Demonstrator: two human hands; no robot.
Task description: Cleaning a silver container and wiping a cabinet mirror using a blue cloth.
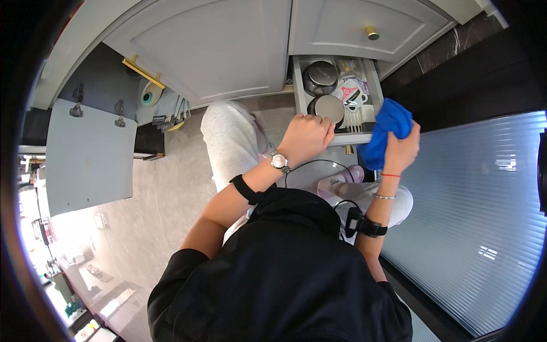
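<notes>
An open white drawer juts out below a panelled cabinet front. My left hand rests over its front left corner with the fingers curled, and whether it grips the edge is hidden. Bunched in my right hand is a blue cloth, which hangs against the drawer's right front corner. Two round lidded jars stand at the drawer's left, the rear one dark and glassy, the front one partly behind my left hand. Beside them lie packets and a white slotted piece.
A ribbed glass panel stands close on my right. A cabinet door with a gold handle is at the upper left, near a clipped grey board. My knees flank the drawer, and a black cable loops below it.
</notes>
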